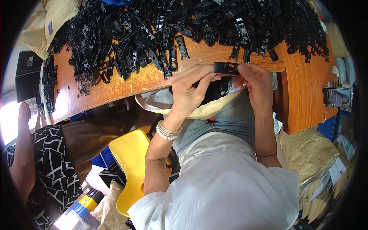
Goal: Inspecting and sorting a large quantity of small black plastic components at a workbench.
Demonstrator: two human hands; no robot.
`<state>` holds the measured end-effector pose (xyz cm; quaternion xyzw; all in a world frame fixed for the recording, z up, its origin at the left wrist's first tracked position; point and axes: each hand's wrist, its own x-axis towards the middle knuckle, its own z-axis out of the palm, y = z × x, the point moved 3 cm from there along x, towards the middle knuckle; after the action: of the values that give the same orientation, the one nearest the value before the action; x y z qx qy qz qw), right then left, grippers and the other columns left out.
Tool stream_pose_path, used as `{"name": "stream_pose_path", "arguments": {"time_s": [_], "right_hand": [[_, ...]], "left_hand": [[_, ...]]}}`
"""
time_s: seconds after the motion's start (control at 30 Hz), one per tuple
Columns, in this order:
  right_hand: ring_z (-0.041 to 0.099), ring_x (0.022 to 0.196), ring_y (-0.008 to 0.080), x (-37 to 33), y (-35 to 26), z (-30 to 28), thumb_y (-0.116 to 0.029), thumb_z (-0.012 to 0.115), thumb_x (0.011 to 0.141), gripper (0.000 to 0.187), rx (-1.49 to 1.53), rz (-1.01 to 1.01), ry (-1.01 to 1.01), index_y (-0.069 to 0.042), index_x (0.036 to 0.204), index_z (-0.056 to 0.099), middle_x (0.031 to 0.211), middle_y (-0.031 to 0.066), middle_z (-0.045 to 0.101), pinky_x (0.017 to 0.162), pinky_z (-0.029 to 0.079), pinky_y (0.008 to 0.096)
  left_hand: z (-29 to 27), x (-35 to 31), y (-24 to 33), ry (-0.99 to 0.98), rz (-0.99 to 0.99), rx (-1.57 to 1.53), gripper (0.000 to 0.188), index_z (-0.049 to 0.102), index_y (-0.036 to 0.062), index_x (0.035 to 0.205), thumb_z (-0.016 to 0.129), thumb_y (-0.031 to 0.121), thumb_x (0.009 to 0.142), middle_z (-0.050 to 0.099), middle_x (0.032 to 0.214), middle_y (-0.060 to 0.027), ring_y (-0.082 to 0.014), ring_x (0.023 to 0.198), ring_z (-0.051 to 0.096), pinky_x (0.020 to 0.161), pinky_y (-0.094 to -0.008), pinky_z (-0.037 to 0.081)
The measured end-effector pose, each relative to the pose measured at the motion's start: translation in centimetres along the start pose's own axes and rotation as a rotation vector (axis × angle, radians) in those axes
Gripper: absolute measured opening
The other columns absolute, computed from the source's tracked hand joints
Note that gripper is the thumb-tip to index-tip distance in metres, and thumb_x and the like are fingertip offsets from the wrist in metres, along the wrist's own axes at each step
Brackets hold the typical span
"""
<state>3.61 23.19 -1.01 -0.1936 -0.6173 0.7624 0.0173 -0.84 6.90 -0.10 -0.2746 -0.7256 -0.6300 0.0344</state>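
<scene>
Held almost level above the lap, between two bare hands: one black part (226, 68), slim and oblong, with small openings toward its right end. Gripped at its left end by the fingertips of the left hand (190, 86). Pinched at its right end between thumb and forefinger of the right hand (260, 82). Seen against the near edge of a wooden desk (80, 103), worn pale along its left front.

Just beneath the hands, between lap and desk, an open sack (214, 110) with a cream rim, a whitish lining and dark pieces inside. Around the left forearm, pale bracelets (168, 132), some beaded; below, a white shirt (234, 188) and blue-grey jeans (232, 122).

Across the far side of the desk, a broad, tangled heap (214, 19) of black parts, with strays scattered toward the near edge. At the desk's right end, a phone (337, 97), screen lit.

Beside the left elbow, a yellow chair (132, 165). Farther left, a co-worker (53, 161) in black-and-white patterned clothing, one hand raised near a dark box (28, 74), grip too small to tell. At lower right, crumpled brown paper (306, 151).
</scene>
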Motion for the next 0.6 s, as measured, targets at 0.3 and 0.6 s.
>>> {"name": "stream_pose_path", "arguments": {"time_s": [0.3, 0.6], "right_hand": [[0.050, 0.064, 0.0070, -1.0, -0.7, 1.1, 0.008, 0.057, 0.074, 0.005, -0.342, -0.427, -0.053, 0.008, 0.079, 0.057, 0.080, 0.0036, 0.052, 0.057, 0.041, 0.0188], [0.049, 0.068, 0.0080, -0.9, -0.9, 1.3, 0.000, 0.067, 0.067, 0.013, -0.126, -0.345, -0.017, 0.003, 0.076, 0.059, 0.081, 0.0014, 0.053, 0.059, 0.039, 0.0199]], "left_hand": [[1.3, 0.2, 0.1, -0.147, -0.583, -0.518, 0.014, 0.060, -0.0015, 0.086, 0.061, 0.010, 0.078, 0.060, 0.069, -0.0037, -0.0072, 0.057, 0.054, 0.053, -0.0172, 0.041], [0.7, 0.5, 0.8, -0.193, -0.493, -0.395, 0.011, 0.061, -0.0021, 0.074, 0.065, 0.008, 0.073, 0.055, 0.070, -0.0012, -0.0055, 0.061, 0.049, 0.054, -0.0205, 0.038]]}}
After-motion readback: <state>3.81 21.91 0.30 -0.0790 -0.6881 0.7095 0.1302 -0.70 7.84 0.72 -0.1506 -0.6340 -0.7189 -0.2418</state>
